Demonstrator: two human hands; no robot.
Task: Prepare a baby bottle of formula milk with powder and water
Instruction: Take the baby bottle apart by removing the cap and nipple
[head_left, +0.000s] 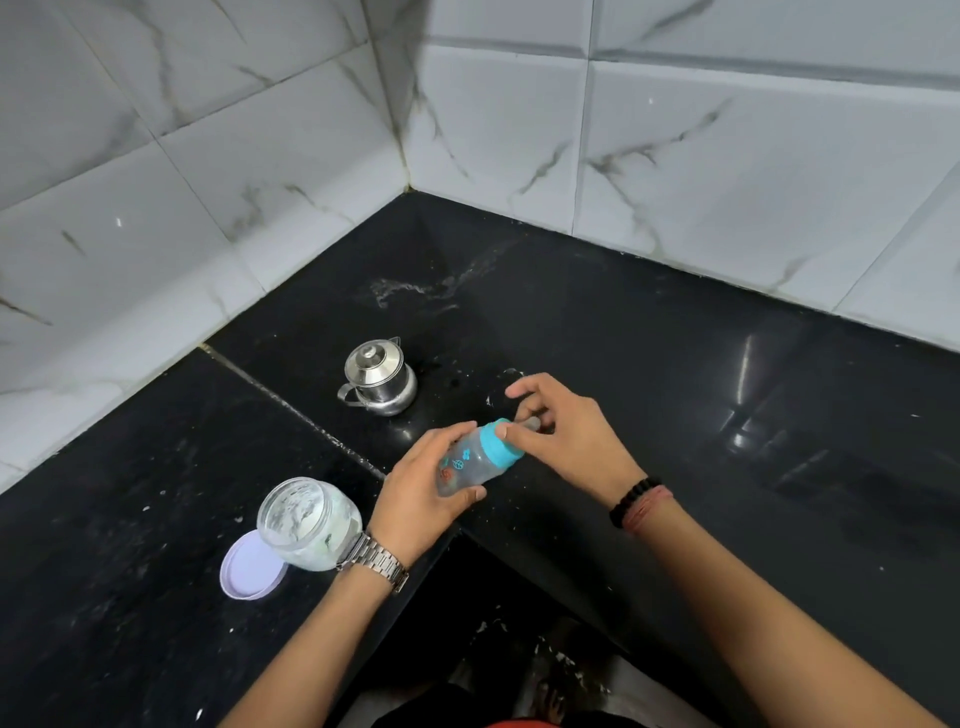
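Our left hand (415, 499) wraps the tilted baby bottle (470, 462) steady while our right hand (561, 436) pinches its teal collar (501, 441), probably unscrewing it.

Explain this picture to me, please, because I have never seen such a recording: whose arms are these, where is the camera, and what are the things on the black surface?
There is no machine here. The single picture comes from a camera worn on a person's head, looking forward and down, so the two arms at the bottom are that person's own.

The left hand, with a metal watch on its wrist, grips the body of a small baby bottle, held tilted above the black counter. The right hand, with a dark bead bracelet on its wrist, pinches the bottle's top end at the blue collar.

On the counter stand a small steel pot with its lid on, and an open glass jar with white powder inside. The jar's pale lid lies beside it. The corner walls are white marbled tiles.
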